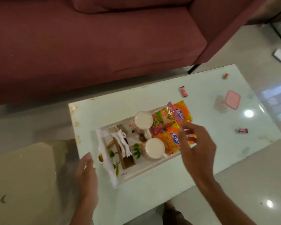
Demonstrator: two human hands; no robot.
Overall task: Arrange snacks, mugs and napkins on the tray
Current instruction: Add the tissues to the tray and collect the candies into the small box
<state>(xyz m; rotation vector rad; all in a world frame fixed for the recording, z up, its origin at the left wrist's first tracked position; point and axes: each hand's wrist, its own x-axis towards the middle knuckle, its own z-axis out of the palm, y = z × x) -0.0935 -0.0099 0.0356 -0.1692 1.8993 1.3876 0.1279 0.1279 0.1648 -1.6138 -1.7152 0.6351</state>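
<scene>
Left hand [86,169], fingers straight, rests beside the tray [136,175], likely to steady it. Right hand [196,143], fingers apart and empty, hovers over its Kurkure packets [170,141].

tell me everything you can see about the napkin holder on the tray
The napkin holder looks like brown wood: narrow, open-topped, standing on the floor of the white tray in its left part. Folded white napkins stand in its far half; the near half is empty. Nothing else appears to touch it.
</scene>
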